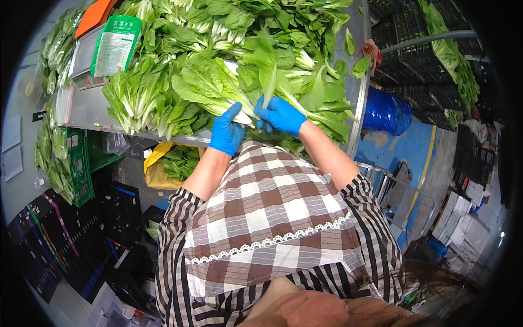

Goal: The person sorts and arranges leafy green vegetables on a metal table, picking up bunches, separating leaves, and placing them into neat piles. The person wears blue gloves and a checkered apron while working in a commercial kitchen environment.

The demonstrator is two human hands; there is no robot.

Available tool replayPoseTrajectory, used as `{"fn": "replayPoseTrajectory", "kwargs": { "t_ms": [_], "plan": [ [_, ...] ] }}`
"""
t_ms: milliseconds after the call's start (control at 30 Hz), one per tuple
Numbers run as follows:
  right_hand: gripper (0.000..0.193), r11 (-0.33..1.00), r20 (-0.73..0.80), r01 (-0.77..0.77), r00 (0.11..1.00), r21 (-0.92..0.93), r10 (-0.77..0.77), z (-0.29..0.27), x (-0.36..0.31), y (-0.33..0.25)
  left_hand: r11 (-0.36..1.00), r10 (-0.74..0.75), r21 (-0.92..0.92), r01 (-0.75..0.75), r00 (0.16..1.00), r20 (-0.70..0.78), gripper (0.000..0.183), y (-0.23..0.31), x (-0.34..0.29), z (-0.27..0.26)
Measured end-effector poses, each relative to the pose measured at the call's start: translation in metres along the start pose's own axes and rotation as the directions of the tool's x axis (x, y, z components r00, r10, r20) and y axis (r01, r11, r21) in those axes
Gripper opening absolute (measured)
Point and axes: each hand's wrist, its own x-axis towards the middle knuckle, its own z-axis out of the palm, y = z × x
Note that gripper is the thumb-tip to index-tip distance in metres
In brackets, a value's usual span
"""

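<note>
Blue gloves cover both my hands at the near edge of the worktable. My left hand [227,132] is closed round the pale stems of a bunch of leafy greens [206,82], whose broad leaves spread away to the far left. Close beside it, my right hand [281,116] pinches the white stalk of a single upright leaf [265,62]. The fingertips of both hands nearly meet. Around and beyond them lies a thick heap of loose greens [180,35], and a row of greens [139,103] sits to the left with white stems toward me.
A green-and-white packet [115,46] leans at the table's far left beside an orange item [93,17]. Below the edge stands a yellow bag [158,169] of greens. Bagged greens fill a green crate [80,169]. Black crates [406,60] and a blue bag [385,111] stand right.
</note>
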Motion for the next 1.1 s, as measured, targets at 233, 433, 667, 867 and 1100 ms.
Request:
{"fn": "replayPoseTrajectory", "kwargs": {
  "t_ms": [233,433,667,867,1100],
  "plan": [
    [0.029,0.742,-0.099,-0.022,0.993,-0.670,-0.060,-0.033,-0.016,0.009,0.998,-0.007,-0.059,0.006,1.000,-0.001,0.038,0.021,0.009,-0.011],
    [0.035,0.706,-0.406,-0.241,0.911,-0.666,-0.071,-0.081,-0.045,0.023,0.996,-0.094,-0.005,0.094,0.993,0.065,0.048,0.006,0.004,-0.006],
    [0.029,0.789,-0.456,-0.226,0.887,-0.571,-0.076,-0.083,-0.051,0.058,0.977,-0.180,0.146,0.156,0.968,0.176,0.061,-0.003,0.010,0.001],
    [0.017,0.985,-0.414,0.036,0.910,0.170,0.038,-0.076,-0.059,0.036,0.982,-0.185,0.042,0.182,0.980,0.077,0.058,-0.002,0.013,-0.011],
    [0.025,0.944,-0.339,0.104,0.941,0.312,0.008,-0.054,-0.044,0.041,0.984,-0.144,0.105,0.143,0.990,-0.001,0.047,-0.005,0.006,-0.008]
  ]
}}
